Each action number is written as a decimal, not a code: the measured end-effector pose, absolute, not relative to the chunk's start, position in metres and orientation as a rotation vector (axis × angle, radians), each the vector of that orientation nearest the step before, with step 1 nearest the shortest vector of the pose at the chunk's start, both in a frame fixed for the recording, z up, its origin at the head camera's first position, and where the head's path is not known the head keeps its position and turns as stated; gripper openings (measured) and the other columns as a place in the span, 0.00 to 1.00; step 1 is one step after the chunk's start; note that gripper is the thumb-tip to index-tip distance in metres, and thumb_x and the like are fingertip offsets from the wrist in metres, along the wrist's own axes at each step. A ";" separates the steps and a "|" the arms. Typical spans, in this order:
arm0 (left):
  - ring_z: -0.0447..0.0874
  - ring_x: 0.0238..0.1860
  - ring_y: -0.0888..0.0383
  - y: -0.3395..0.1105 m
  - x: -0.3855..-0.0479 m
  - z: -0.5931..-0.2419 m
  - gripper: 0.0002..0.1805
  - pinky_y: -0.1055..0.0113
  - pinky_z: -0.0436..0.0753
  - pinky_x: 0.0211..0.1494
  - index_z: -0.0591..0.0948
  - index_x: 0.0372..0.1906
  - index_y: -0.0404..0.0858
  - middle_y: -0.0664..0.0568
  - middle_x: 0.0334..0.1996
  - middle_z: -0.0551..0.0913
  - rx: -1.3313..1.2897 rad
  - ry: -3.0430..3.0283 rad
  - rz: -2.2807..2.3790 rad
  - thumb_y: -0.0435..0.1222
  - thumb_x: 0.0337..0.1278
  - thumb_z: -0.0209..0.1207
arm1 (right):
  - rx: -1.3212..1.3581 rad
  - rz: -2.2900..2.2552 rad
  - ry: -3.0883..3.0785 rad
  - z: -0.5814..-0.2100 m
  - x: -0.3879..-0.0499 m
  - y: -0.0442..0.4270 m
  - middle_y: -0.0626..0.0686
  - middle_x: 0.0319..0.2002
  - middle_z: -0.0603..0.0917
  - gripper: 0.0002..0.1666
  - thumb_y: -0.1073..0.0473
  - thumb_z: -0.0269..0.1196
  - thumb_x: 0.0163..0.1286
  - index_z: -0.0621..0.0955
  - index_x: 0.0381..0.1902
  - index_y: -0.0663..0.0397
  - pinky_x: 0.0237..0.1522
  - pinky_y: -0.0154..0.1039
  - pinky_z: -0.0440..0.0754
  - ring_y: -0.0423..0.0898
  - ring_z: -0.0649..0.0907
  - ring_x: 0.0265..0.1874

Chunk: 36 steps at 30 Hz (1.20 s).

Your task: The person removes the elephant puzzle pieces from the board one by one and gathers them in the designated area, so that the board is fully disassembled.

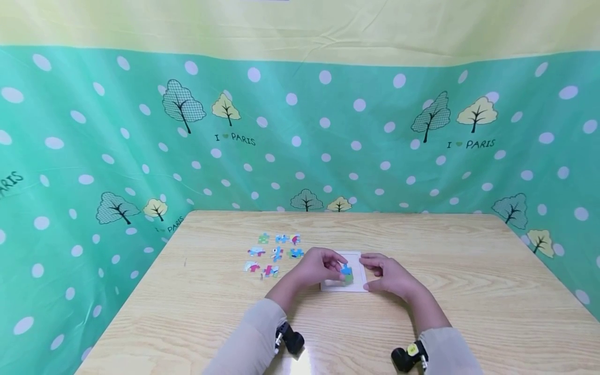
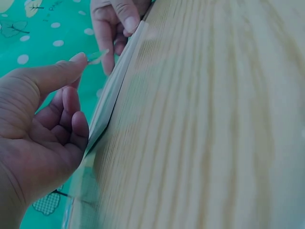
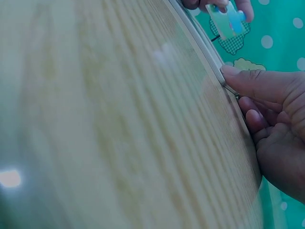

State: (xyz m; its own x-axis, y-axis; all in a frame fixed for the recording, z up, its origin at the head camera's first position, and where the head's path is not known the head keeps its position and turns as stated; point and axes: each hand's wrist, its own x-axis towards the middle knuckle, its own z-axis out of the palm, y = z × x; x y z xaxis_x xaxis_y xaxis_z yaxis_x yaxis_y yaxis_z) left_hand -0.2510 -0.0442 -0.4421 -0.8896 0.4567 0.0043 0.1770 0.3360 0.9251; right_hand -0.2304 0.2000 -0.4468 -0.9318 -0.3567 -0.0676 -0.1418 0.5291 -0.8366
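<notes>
A puzzle piece [image 1: 346,273], blue at one end and green at the other, is pinched between the thumb and fingers of my left hand [image 1: 321,266]. It is held over a white, shallow square puzzle frame [image 1: 360,276] lying on the table. My right hand [image 1: 390,275] holds the frame's right side, thumb at the near corner and fingers along the far part of that side. In the right wrist view the right thumb [image 3: 252,82] rests against the frame's edge, and the pinched piece [image 3: 228,21] stands tilted above it. The left hand covers part of the frame's left side.
Several loose puzzle pieces [image 1: 277,253] lie spread in rows on the wooden table [image 1: 211,312], left of the frame. A green dotted curtain [image 1: 328,135] hangs behind the table and at its sides. Each wrist wears a small black camera [image 1: 292,339].
</notes>
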 end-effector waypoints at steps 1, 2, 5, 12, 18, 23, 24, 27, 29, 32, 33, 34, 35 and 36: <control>0.82 0.32 0.62 -0.046 -0.251 -0.442 0.15 0.74 0.80 0.36 0.90 0.46 0.38 0.56 0.30 0.86 0.564 2.344 1.582 0.29 0.51 0.77 | -0.429 -1.351 2.542 -0.446 -0.230 0.200 0.67 0.74 0.67 0.41 0.67 0.76 0.59 0.75 0.70 0.68 0.64 0.51 0.77 0.59 0.76 0.63; 0.82 0.33 0.62 -0.048 -0.251 -0.442 0.15 0.73 0.80 0.37 0.90 0.46 0.38 0.55 0.30 0.86 0.557 2.343 1.588 0.29 0.51 0.77 | -0.432 -1.348 2.543 -0.446 -0.230 0.200 0.67 0.74 0.67 0.41 0.67 0.77 0.59 0.75 0.70 0.68 0.64 0.51 0.77 0.59 0.76 0.63; 0.81 0.33 0.60 -0.055 -0.250 -0.441 0.15 0.72 0.81 0.38 0.90 0.46 0.38 0.54 0.31 0.85 0.538 2.343 1.601 0.29 0.52 0.76 | -0.435 -1.339 2.552 -0.446 -0.230 0.200 0.68 0.74 0.67 0.42 0.67 0.77 0.59 0.74 0.70 0.69 0.64 0.52 0.77 0.60 0.76 0.62; 0.82 0.34 0.59 -0.069 -0.248 -0.439 0.14 0.72 0.80 0.35 0.89 0.46 0.38 0.53 0.31 0.85 0.499 2.341 1.619 0.29 0.53 0.76 | -0.357 -1.367 2.544 -0.448 -0.230 0.199 0.65 0.74 0.68 0.41 0.69 0.76 0.58 0.75 0.69 0.67 0.63 0.50 0.77 0.57 0.77 0.62; 0.83 0.36 0.58 -0.082 -0.247 -0.436 0.15 0.70 0.82 0.39 0.89 0.47 0.37 0.52 0.32 0.86 0.493 2.328 1.626 0.28 0.52 0.76 | -0.346 -1.376 2.540 -0.447 -0.229 0.198 0.65 0.75 0.67 0.40 0.70 0.76 0.58 0.75 0.69 0.67 0.64 0.50 0.77 0.59 0.76 0.63; 0.83 0.37 0.57 -0.091 -0.244 -0.435 0.16 0.68 0.84 0.42 0.89 0.47 0.38 0.52 0.34 0.85 0.501 2.371 1.598 0.28 0.52 0.76 | -0.345 -1.380 2.536 -0.448 -0.228 0.198 0.65 0.74 0.68 0.40 0.71 0.76 0.58 0.76 0.69 0.67 0.64 0.51 0.77 0.59 0.76 0.63; 0.82 0.37 0.57 -0.093 -0.244 -0.436 0.15 0.67 0.84 0.42 0.89 0.47 0.38 0.52 0.34 0.85 0.505 2.383 1.592 0.28 0.52 0.75 | -0.355 -1.378 2.535 -0.448 -0.228 0.198 0.65 0.74 0.67 0.40 0.71 0.76 0.58 0.75 0.69 0.68 0.64 0.51 0.77 0.59 0.76 0.63; 0.83 0.38 0.58 -0.099 -0.244 -0.436 0.16 0.67 0.84 0.43 0.89 0.48 0.37 0.52 0.34 0.85 0.504 2.390 1.591 0.27 0.53 0.75 | -0.361 -1.378 2.538 -0.448 -0.227 0.198 0.65 0.74 0.67 0.41 0.70 0.76 0.58 0.75 0.69 0.68 0.63 0.50 0.78 0.59 0.76 0.63; 0.83 0.38 0.57 -0.103 -0.245 -0.436 0.16 0.67 0.84 0.43 0.89 0.49 0.36 0.52 0.35 0.85 0.501 2.380 1.599 0.27 0.53 0.74 | -0.374 -1.369 2.543 -0.448 -0.226 0.198 0.66 0.74 0.67 0.41 0.70 0.76 0.58 0.75 0.69 0.68 0.63 0.50 0.78 0.59 0.76 0.63; 0.83 0.38 0.57 -0.108 -0.245 -0.434 0.16 0.67 0.84 0.42 0.89 0.50 0.36 0.52 0.35 0.85 0.501 2.380 1.589 0.27 0.54 0.73 | -0.356 -1.372 2.549 -0.448 -0.226 0.198 0.65 0.74 0.68 0.40 0.70 0.76 0.58 0.76 0.69 0.67 0.63 0.50 0.77 0.58 0.76 0.63; 0.83 0.38 0.57 -0.110 -0.245 -0.434 0.16 0.66 0.84 0.42 0.89 0.50 0.36 0.52 0.36 0.85 0.500 2.387 1.580 0.27 0.54 0.73 | -0.357 -1.374 2.549 -0.448 -0.226 0.198 0.65 0.74 0.68 0.40 0.70 0.76 0.58 0.76 0.69 0.67 0.63 0.51 0.77 0.59 0.76 0.63; 0.83 0.38 0.57 -0.112 -0.245 -0.433 0.16 0.66 0.84 0.42 0.89 0.50 0.37 0.52 0.36 0.85 0.495 2.394 1.571 0.27 0.54 0.73 | -0.354 -1.376 2.549 -0.449 -0.227 0.198 0.65 0.74 0.68 0.40 0.70 0.76 0.58 0.76 0.69 0.67 0.64 0.51 0.77 0.58 0.76 0.63; 0.83 0.39 0.57 -0.114 -0.245 -0.433 0.16 0.66 0.84 0.42 0.89 0.49 0.37 0.52 0.36 0.85 0.496 2.406 1.559 0.28 0.54 0.73 | -0.357 -1.373 2.551 -0.449 -0.227 0.198 0.65 0.74 0.68 0.40 0.70 0.76 0.58 0.76 0.69 0.67 0.64 0.52 0.77 0.59 0.76 0.63; 0.83 0.39 0.57 -0.115 -0.246 -0.432 0.16 0.66 0.84 0.42 0.89 0.49 0.37 0.52 0.36 0.85 0.496 2.418 1.547 0.28 0.54 0.73 | -0.350 -1.378 2.550 -0.449 -0.227 0.198 0.65 0.74 0.68 0.40 0.71 0.76 0.58 0.76 0.69 0.67 0.64 0.52 0.76 0.59 0.76 0.63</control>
